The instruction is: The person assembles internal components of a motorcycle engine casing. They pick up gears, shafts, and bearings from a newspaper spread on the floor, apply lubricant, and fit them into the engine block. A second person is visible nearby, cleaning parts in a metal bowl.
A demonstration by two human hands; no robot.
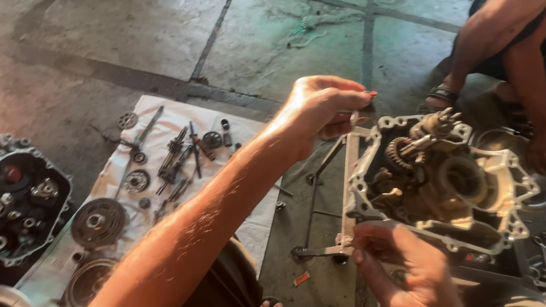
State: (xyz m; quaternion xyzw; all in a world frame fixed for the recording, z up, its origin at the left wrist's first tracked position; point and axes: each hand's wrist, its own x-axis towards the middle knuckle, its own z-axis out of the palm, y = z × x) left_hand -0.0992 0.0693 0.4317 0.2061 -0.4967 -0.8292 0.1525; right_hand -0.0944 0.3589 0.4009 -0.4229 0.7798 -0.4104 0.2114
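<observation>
My left hand (320,110) is raised above the floor, its fingertips pinching a small metal ring (354,117). It hovers just left of an open silver engine crankcase (503,193) that holds a gear and a shaft (420,140). My right hand (406,268) is low at the front. Its thumb and forefinger are closed on the near left corner of the crankcase rim (350,233). The case rests on a dark metal frame stand (315,191).
A white cloth (255,222) on the concrete floor carries gears, shafts, a clutch disc (97,221) and small tools. A dark engine cover (18,200) lies at the far left. Another person (506,53) squats at the top right, one hand near the case.
</observation>
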